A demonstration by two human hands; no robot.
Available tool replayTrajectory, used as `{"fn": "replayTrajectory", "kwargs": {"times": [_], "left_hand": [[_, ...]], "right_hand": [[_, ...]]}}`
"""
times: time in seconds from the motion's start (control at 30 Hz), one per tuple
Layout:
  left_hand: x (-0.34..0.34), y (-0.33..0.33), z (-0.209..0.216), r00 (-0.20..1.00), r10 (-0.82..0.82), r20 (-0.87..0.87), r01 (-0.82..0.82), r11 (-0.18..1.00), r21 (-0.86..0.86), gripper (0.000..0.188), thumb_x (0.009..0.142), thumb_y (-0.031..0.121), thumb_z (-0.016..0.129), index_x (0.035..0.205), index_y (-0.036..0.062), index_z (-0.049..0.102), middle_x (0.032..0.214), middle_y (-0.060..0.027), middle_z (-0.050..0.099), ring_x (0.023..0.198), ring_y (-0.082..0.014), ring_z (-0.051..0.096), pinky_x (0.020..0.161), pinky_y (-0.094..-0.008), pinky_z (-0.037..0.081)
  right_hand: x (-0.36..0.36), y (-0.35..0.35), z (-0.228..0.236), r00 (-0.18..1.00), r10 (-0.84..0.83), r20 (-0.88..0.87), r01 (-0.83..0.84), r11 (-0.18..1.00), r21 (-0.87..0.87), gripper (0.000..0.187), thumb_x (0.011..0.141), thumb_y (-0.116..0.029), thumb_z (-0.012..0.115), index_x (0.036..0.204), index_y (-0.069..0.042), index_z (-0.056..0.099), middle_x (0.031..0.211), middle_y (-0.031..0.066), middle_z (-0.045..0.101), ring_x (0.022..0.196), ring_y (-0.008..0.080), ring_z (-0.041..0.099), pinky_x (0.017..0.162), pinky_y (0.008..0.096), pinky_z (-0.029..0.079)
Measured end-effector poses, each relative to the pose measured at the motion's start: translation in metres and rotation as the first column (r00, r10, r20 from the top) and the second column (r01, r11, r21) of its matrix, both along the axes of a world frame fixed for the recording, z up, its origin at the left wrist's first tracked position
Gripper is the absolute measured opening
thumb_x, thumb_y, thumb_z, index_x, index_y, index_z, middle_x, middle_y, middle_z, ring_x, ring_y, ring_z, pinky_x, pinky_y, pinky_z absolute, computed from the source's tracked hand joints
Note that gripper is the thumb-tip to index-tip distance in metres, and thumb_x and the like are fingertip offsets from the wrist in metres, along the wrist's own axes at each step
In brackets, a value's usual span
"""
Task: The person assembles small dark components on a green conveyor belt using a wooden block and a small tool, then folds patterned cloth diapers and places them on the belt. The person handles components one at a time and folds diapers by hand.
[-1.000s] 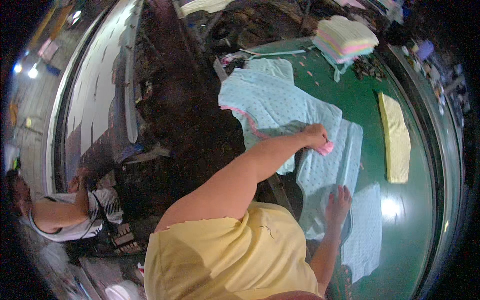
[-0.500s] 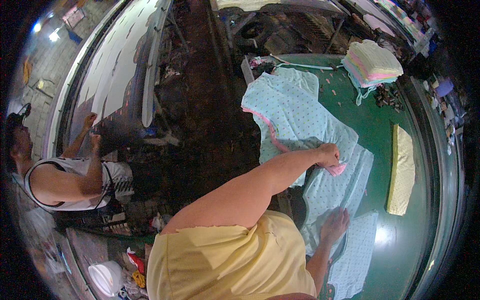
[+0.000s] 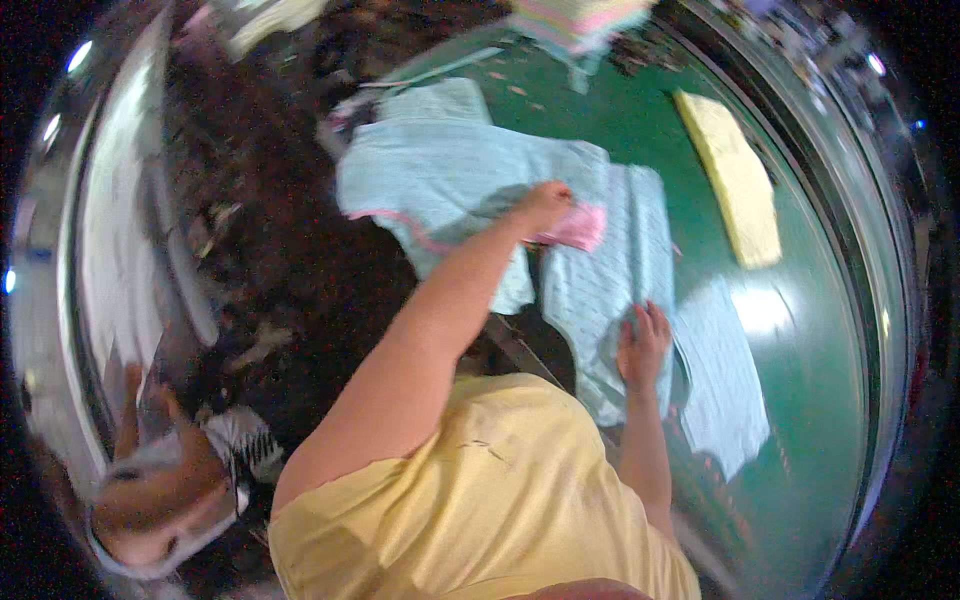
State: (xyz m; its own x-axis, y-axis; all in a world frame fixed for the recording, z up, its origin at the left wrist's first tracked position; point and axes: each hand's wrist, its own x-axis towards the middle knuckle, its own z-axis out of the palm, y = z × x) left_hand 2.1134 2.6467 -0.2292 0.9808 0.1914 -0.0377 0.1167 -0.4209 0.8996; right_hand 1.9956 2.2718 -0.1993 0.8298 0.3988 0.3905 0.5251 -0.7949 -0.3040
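Note:
A light blue dotted garment with pink trim (image 3: 440, 170) lies spread on the green table (image 3: 830, 330). My left hand (image 3: 548, 200) is closed on it beside a pink patch (image 3: 582, 230). Below that lies a flat light blue fabric piece (image 3: 605, 290), and my right hand (image 3: 643, 345) rests flat on its lower part with fingers spread. Another light blue piece (image 3: 725, 380) lies just right of that hand. The picture is blurred.
A folded yellow cloth (image 3: 740, 180) lies at the table's far right. A stack of pastel cloths (image 3: 580, 20) sits at the far end. Dark clutter fills the floor to the left. Another person (image 3: 150, 480) sits at the lower left.
The view has swung and blurred. My left hand stays closed on the blue garment near the pink patch, and my right hand stays flat on the lower fabric piece.

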Motion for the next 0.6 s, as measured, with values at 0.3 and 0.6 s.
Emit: {"fn": "replayTrajectory", "kwargs": {"times": [0.3,0.6], "left_hand": [[0.000,-0.001,-0.002,0.994,0.102,0.031,-0.095,0.981,-0.167,0.023,0.100,0.012,0.073,0.118,-0.0002,0.080,0.108,-0.0161,0.084,0.097,-0.0253,0.081,0.088,-0.0388,0.063],[-0.013,-0.003,0.033,0.991,-0.133,-0.020,0.131,0.989,-0.075,0.027,0.092,0.019,0.085,0.112,0.0014,0.086,0.103,-0.0114,0.086,0.090,-0.0208,0.080,0.087,-0.0371,0.063]], "right_hand": [[-0.003,0.006,0.016,0.998,-0.025,-0.053,0.024,1.000,-0.018,0.049,0.092,-0.014,0.080,0.140,-0.013,0.072,0.154,0.0132,0.066,0.143,0.0399,0.058,0.117,0.0544,0.045],[0.037,0.057,0.046,0.997,-0.051,-0.064,0.059,0.991,0.118,0.035,0.091,-0.012,0.082,0.126,-0.013,0.076,0.122,0.0138,0.077,0.120,0.0410,0.068,0.111,0.0540,0.049]]}}
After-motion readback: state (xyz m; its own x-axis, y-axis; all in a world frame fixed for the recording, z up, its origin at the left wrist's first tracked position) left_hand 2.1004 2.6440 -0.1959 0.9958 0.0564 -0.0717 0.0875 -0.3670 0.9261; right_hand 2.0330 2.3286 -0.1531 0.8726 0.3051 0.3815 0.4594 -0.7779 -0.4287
